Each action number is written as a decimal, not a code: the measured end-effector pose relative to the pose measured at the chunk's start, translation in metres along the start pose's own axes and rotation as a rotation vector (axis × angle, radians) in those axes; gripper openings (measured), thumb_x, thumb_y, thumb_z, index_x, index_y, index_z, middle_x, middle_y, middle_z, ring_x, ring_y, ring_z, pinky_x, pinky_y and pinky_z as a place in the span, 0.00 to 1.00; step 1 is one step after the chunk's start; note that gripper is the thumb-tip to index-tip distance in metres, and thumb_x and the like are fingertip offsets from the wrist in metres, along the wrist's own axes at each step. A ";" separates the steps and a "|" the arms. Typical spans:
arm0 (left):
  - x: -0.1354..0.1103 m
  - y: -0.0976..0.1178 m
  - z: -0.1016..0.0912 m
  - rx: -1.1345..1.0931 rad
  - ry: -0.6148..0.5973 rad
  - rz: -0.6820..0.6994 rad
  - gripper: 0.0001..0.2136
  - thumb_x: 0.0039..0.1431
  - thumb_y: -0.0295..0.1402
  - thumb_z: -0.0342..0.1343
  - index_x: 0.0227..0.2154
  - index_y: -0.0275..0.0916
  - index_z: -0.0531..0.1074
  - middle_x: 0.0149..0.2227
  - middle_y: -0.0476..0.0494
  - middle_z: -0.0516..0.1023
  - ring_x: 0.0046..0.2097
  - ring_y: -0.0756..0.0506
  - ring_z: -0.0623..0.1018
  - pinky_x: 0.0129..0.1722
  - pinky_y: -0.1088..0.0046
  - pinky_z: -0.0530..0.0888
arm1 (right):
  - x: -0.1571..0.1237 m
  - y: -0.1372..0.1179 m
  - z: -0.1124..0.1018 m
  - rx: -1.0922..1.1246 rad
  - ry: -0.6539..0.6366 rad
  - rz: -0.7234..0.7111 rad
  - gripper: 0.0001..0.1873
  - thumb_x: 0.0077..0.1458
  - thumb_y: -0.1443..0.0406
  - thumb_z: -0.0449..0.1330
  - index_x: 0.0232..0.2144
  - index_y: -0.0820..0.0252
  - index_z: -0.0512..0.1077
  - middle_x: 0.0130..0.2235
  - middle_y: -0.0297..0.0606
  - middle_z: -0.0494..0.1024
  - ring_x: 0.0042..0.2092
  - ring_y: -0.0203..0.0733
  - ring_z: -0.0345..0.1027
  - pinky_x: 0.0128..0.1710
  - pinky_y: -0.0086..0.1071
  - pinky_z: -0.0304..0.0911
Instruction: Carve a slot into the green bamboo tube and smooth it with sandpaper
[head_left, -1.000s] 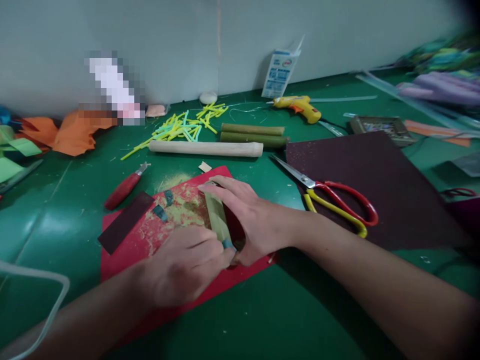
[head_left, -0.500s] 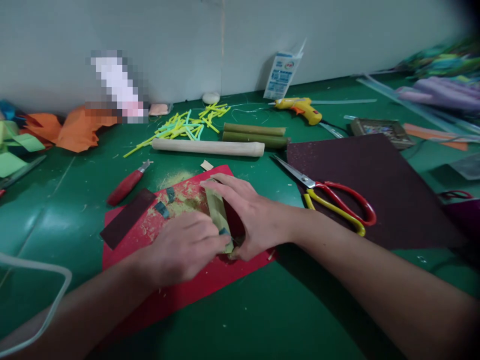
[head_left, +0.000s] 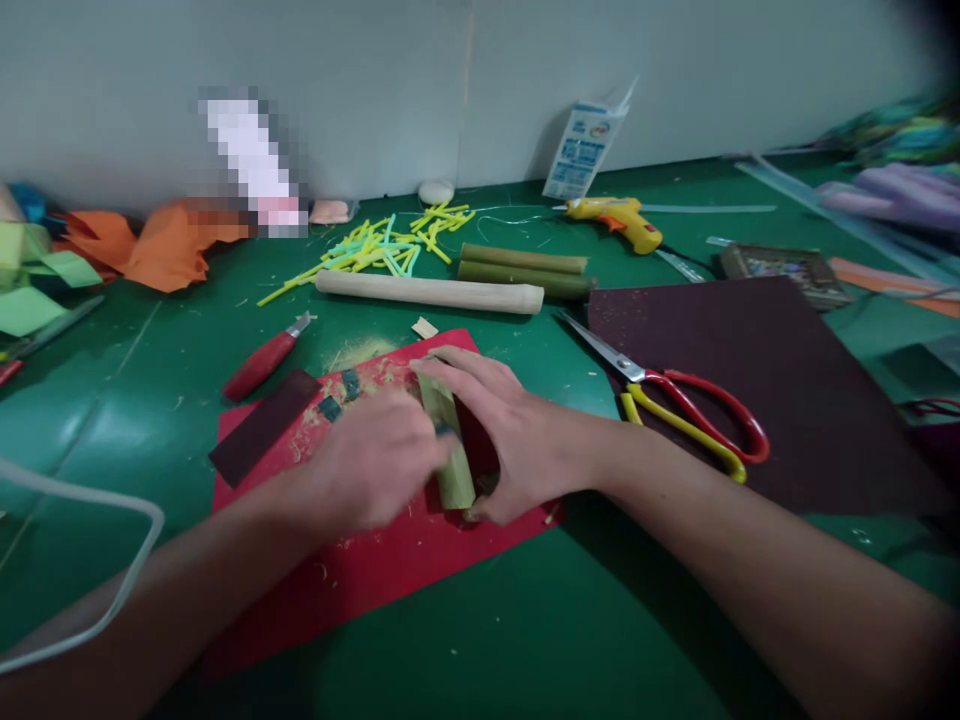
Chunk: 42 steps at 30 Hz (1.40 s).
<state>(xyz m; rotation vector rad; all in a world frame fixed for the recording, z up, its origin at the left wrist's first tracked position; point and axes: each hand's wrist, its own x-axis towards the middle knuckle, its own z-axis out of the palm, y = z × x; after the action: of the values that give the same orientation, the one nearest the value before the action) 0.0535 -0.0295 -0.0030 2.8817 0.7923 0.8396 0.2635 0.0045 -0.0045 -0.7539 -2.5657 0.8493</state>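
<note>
A short split piece of bamboo [head_left: 450, 440] lies on a red sheet [head_left: 390, 570] dusted with yellow-green shavings. My right hand [head_left: 517, 440] grips that bamboo piece from the right, fingers curled over its top. My left hand [head_left: 375, 465] is closed in a pinch on a small dark blue-green scrap, pressed against the bamboo's left face; the hand is blurred by motion. Two more small blue-green scraps [head_left: 339, 395] rest on the red sheet just beyond my left hand.
A red-handled knife [head_left: 266, 360] and a dark strip [head_left: 262, 428] lie left of the sheet. Behind are a pale wooden rod [head_left: 427, 291], two green bamboo sticks [head_left: 525, 270], cut straws [head_left: 382, 245] and a yellow glue gun [head_left: 622, 218]. Red-and-yellow scissors [head_left: 675, 405] lie on a dark maroon sheet [head_left: 757, 380].
My left hand has slid away from me along the bamboo piece, from its near end toward the middle. My right hand has kept its grip. The view has shifted slightly.
</note>
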 end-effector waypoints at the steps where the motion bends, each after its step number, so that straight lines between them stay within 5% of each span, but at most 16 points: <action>1: 0.000 0.002 0.000 -0.026 -0.013 0.050 0.10 0.62 0.27 0.46 0.34 0.36 0.72 0.29 0.46 0.73 0.34 0.47 0.71 0.36 0.69 0.68 | 0.000 0.000 0.000 0.002 -0.006 0.005 0.65 0.27 0.53 0.69 0.63 0.59 0.41 0.63 0.54 0.45 0.65 0.59 0.35 0.59 0.53 0.40; 3: 0.000 0.002 0.000 -0.036 -0.024 0.089 0.10 0.62 0.26 0.45 0.34 0.36 0.73 0.28 0.46 0.74 0.33 0.48 0.71 0.34 0.70 0.67 | 0.000 0.000 0.000 0.008 -0.009 0.009 0.65 0.27 0.54 0.70 0.63 0.58 0.41 0.64 0.54 0.44 0.65 0.60 0.36 0.59 0.53 0.40; 7: 0.002 -0.004 0.000 0.053 0.018 -0.066 0.11 0.63 0.29 0.46 0.31 0.36 0.73 0.29 0.45 0.74 0.34 0.47 0.71 0.36 0.68 0.67 | -0.001 0.000 0.000 0.011 0.003 -0.003 0.65 0.27 0.54 0.70 0.63 0.58 0.41 0.63 0.54 0.46 0.65 0.58 0.35 0.59 0.51 0.41; 12: 0.001 -0.003 0.000 -0.021 -0.041 0.066 0.10 0.62 0.27 0.45 0.36 0.36 0.73 0.28 0.46 0.74 0.33 0.47 0.71 0.35 0.69 0.68 | -0.001 -0.001 -0.002 -0.011 -0.041 0.042 0.65 0.27 0.53 0.70 0.63 0.58 0.41 0.64 0.54 0.43 0.65 0.58 0.34 0.59 0.51 0.43; 16: 0.000 -0.006 0.000 0.065 -0.004 -0.048 0.11 0.63 0.29 0.46 0.32 0.36 0.73 0.29 0.45 0.73 0.34 0.46 0.71 0.36 0.67 0.67 | 0.000 -0.002 -0.003 -0.006 -0.025 0.026 0.65 0.27 0.53 0.70 0.63 0.61 0.42 0.64 0.55 0.44 0.65 0.57 0.35 0.59 0.50 0.43; 21: -0.002 -0.005 0.001 0.005 -0.035 0.071 0.10 0.62 0.27 0.45 0.37 0.35 0.73 0.29 0.45 0.74 0.34 0.47 0.71 0.36 0.68 0.68 | -0.001 -0.002 -0.002 -0.006 -0.038 0.032 0.65 0.27 0.54 0.70 0.64 0.61 0.41 0.64 0.54 0.43 0.65 0.57 0.35 0.59 0.49 0.43; 26: -0.001 -0.010 -0.002 0.080 0.012 -0.095 0.09 0.63 0.29 0.47 0.33 0.36 0.73 0.31 0.45 0.73 0.36 0.46 0.71 0.38 0.68 0.67 | -0.001 -0.004 -0.002 -0.004 -0.037 0.040 0.66 0.27 0.53 0.70 0.64 0.61 0.41 0.64 0.53 0.44 0.65 0.56 0.35 0.60 0.48 0.42; 30: -0.001 -0.006 -0.003 0.034 -0.037 0.063 0.11 0.63 0.27 0.44 0.36 0.36 0.72 0.30 0.46 0.74 0.34 0.48 0.71 0.36 0.69 0.68 | -0.001 -0.005 -0.003 0.013 -0.064 0.035 0.65 0.27 0.55 0.70 0.64 0.60 0.41 0.64 0.52 0.44 0.65 0.56 0.34 0.60 0.48 0.43; 35: -0.001 -0.011 -0.004 0.091 -0.001 -0.076 0.09 0.63 0.30 0.47 0.33 0.37 0.73 0.31 0.45 0.74 0.36 0.46 0.70 0.37 0.67 0.67 | -0.002 -0.006 -0.002 0.050 -0.066 0.048 0.65 0.29 0.55 0.69 0.64 0.57 0.39 0.64 0.51 0.43 0.66 0.57 0.33 0.59 0.49 0.45; 39: -0.002 -0.007 -0.004 0.017 -0.031 0.036 0.10 0.62 0.27 0.46 0.35 0.36 0.72 0.29 0.46 0.73 0.34 0.48 0.70 0.36 0.69 0.67 | -0.003 -0.007 -0.001 0.047 -0.085 0.033 0.65 0.28 0.54 0.70 0.64 0.58 0.40 0.64 0.52 0.42 0.65 0.59 0.34 0.60 0.50 0.44; 42: -0.001 -0.005 -0.004 0.024 -0.020 -0.021 0.09 0.62 0.28 0.47 0.33 0.38 0.73 0.30 0.47 0.73 0.35 0.47 0.70 0.37 0.69 0.67 | -0.003 -0.006 0.001 0.051 -0.057 0.009 0.65 0.27 0.54 0.70 0.64 0.59 0.41 0.64 0.53 0.44 0.65 0.58 0.35 0.60 0.50 0.43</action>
<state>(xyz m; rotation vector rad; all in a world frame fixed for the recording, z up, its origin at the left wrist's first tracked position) 0.0484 -0.0258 -0.0014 2.8922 0.8353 0.8034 0.2632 -0.0020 -0.0017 -0.7368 -2.5819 0.9479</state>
